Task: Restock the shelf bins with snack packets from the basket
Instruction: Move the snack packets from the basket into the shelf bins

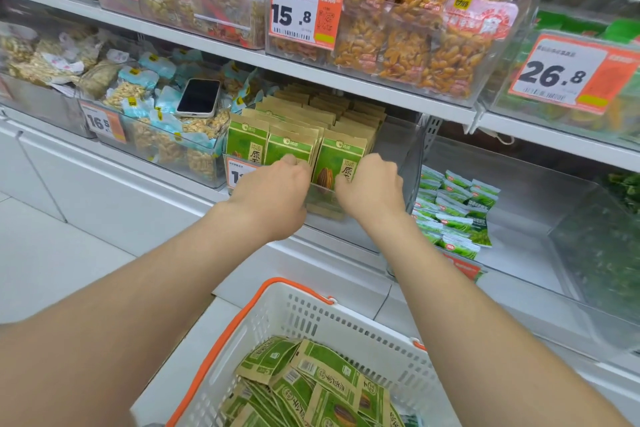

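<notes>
A clear shelf bin point(391, 146) on the middle shelf holds rows of upright green and tan snack packets point(294, 121). My left hand point(277, 191) has its fingers curled over the top of the front middle packet point(287, 146). My right hand point(370, 187) grips the right edge of the front right packet point(341, 159). Below me stands a white basket point(311, 319) with orange handles, holding several more of the same packets point(311, 385) lying flat.
A phone point(198, 97) lies on nut packets in the bin to the left. Small green packets point(453, 215) sit in the bin to the right. Bins of orange snack bags point(408, 31) fill the shelf above, with orange price tags. White tiled floor lies at the left.
</notes>
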`<state>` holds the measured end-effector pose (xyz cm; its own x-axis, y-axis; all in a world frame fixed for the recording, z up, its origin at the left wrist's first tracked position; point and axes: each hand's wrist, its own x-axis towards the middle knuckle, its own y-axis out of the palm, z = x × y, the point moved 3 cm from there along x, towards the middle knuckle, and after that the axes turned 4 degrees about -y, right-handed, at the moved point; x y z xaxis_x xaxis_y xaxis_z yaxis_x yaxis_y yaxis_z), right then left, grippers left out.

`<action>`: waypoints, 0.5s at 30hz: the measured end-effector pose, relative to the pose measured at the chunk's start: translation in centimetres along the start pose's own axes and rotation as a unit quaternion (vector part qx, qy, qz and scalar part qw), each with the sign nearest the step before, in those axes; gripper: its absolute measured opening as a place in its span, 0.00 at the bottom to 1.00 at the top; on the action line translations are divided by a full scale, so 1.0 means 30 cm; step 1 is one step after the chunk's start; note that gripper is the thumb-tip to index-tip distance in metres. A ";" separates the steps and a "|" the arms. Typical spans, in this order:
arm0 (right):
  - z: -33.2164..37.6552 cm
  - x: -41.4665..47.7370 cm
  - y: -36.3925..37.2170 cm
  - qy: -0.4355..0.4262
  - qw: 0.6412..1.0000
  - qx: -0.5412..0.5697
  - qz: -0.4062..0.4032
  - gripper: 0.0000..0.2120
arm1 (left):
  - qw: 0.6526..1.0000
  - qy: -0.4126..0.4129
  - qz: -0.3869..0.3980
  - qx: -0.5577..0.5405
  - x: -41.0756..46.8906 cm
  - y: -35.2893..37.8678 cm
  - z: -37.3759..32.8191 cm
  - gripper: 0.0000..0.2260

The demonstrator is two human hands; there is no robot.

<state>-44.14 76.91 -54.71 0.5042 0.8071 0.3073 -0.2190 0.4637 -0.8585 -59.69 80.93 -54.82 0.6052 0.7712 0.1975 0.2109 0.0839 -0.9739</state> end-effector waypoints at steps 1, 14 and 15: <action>0.014 -0.034 -0.020 -0.050 0.998 -0.017 -0.045 0.10 | 1.000 -0.008 -0.015 0.000 -0.008 -0.002 -0.006 0.09; -0.324 -0.461 0.407 -0.152 0.927 -0.060 0.339 0.09 | 0.890 0.114 0.425 0.116 -0.242 0.400 -0.148 0.17; -0.372 -0.500 0.457 -0.147 0.912 -0.075 0.375 0.08 | 0.878 0.130 0.445 0.118 -0.261 0.437 -0.163 0.17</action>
<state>-45.38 67.09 -75.68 0.0088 0.9504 -0.3110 -0.2819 -0.2960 -0.9126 -57.91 72.89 -68.59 0.6106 0.4301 -0.6649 -0.5805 -0.3279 -0.7453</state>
